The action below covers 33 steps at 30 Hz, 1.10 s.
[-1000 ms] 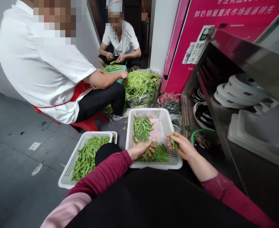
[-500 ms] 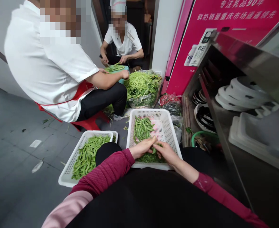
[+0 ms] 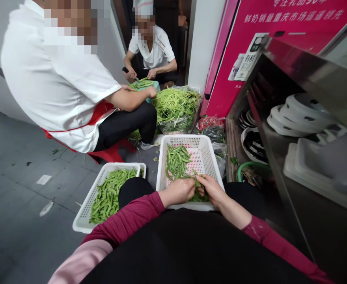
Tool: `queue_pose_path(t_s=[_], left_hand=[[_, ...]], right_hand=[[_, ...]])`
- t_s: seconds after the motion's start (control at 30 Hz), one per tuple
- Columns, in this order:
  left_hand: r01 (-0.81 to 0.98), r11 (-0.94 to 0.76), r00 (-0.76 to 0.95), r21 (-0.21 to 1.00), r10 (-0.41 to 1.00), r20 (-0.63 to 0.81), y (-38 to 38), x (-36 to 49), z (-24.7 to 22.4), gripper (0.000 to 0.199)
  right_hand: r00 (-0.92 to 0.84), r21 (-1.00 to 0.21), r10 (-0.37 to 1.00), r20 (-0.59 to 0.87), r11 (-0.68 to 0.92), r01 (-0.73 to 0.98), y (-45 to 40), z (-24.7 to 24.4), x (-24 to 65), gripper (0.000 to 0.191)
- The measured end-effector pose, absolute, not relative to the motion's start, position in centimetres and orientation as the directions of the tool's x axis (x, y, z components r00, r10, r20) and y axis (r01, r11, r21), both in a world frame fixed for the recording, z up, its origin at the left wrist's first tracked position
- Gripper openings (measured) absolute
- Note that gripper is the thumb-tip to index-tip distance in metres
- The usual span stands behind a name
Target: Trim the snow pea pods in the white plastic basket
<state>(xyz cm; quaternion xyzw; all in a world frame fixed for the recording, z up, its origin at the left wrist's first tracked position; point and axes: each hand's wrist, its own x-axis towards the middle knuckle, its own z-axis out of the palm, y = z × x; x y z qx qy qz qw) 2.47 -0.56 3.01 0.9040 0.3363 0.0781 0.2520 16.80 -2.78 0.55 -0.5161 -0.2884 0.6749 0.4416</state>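
Observation:
My left hand (image 3: pixel 181 191) and my right hand (image 3: pixel 210 188) meet over the near part of a white perforated basket (image 3: pixel 211 157). Between the fingers of my right hand a green pod (image 3: pixel 195 173) sticks up. The left hand is closed at the pod's lower end, its fingertips pinched; what they grip is too small to make out. Flat green pods (image 3: pixel 177 161) lie at the basket's far left, and finer green bits (image 3: pixel 199 196) lie under my hands. A second white basket (image 3: pixel 83 215) at the left is filled with pods (image 3: pixel 111 197).
A person in white (image 3: pixel 58 86) sits on a red stool (image 3: pixel 114 152) at the left. Another person (image 3: pixel 152 51) crouches behind a heap of greens (image 3: pixel 176 104). At the right, a metal shelf (image 3: pixel 275 157) holds white trays and dishes above a green basin (image 3: pixel 244 167).
My left hand has turned and closed more, slightly lower. The pod in my right hand now points upward. The view has shifted slightly.

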Motion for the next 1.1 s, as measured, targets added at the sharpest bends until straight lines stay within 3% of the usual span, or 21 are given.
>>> queue_pose_path(t_s=[0.13, 0.3, 0.4, 0.5, 0.57, 0.63, 0.7, 0.8, 0.87, 0.93, 1.03, 1.1], left_hand=[[0.599, -0.628, 0.718, 0.496, 0.696, 0.014, 0.2, 1.9, 2.2, 0.012], [0.801, -0.373, 0.448, 0.469, 0.892, -0.056, 3.2, -0.7, 1.2, 0.022], [0.788, -0.467, 0.545, 0.402, 0.832, -0.103, 3.2, -1.2, 1.6, 0.026], [0.714, -0.627, 0.671, 0.311, 0.740, -0.049, 1.5, -0.1, 2.7, 0.048], [0.645, -0.723, 0.755, 0.245, 0.653, -0.060, 0.5, 0.9, 3.4, 0.041], [0.579, -0.792, 0.815, 0.193, 0.566, -0.120, 0.0, 1.6, 3.9, 0.028], [0.521, -0.831, 0.851, 0.194, 0.486, -0.202, 0.2, 1.7, 4.2, 0.021], [0.419, -0.808, 0.905, 0.415, 0.331, -0.268, 0.9, 1.2, 4.6, 0.014], [0.343, -0.661, 0.939, 0.668, 0.258, -0.228, 1.4, 0.7, 4.8, 0.016], [0.303, -0.382, 0.927, 0.873, 0.329, -0.178, 1.7, 0.5, 4.5, 0.022], [0.203, 0.086, 0.758, 0.975, 0.617, -0.212, 1.2, 0.9, 3.0, 0.032], [0.154, 0.230, 0.634, 0.961, 0.723, -0.274, 0.7, 1.5, 1.3, 0.033]], right_hand=[[-0.255, -0.800, 0.837, -0.485, -0.542, -0.259, -3.1, 1.2, 17.4, 0.033], [-0.364, -0.712, 0.783, -0.504, -0.616, -0.338, -3.8, 1.7, 18.9, 0.029], [-0.365, -0.709, 0.771, -0.521, -0.629, -0.317, -4.0, 1.4, 19.4, 0.029], [-0.341, -0.728, 0.774, -0.534, -0.626, -0.281, -4.2, 0.9, 19.4, 0.027], [-0.355, -0.754, 0.766, -0.535, -0.623, -0.208, -4.2, 0.6, 19.4, 0.027], [-0.380, -0.809, 0.759, -0.529, -0.586, -0.043, -4.1, 0.6, 19.6, 0.028], [-0.376, -0.881, 0.797, -0.473, -0.421, 0.216, -3.7, 0.9, 19.8, 0.028], [-0.487, -0.851, 0.813, -0.318, -0.020, 0.524, -2.9, 2.3, 20.1, 0.022], [-0.612, -0.832, 0.747, -0.259, 0.149, 0.534, -2.5, 3.3, 19.9, 0.023], [-0.633, -0.842, 0.756, -0.168, 0.224, 0.491, -2.4, 3.8, 19.4, 0.022], [-0.361, -0.865, 0.931, 0.043, 0.215, 0.453, -2.2, 2.7, 18.2, 0.024], [-0.046, -0.931, 0.996, 0.082, 0.093, 0.353, -1.4, 0.9, 17.8, 0.026]])
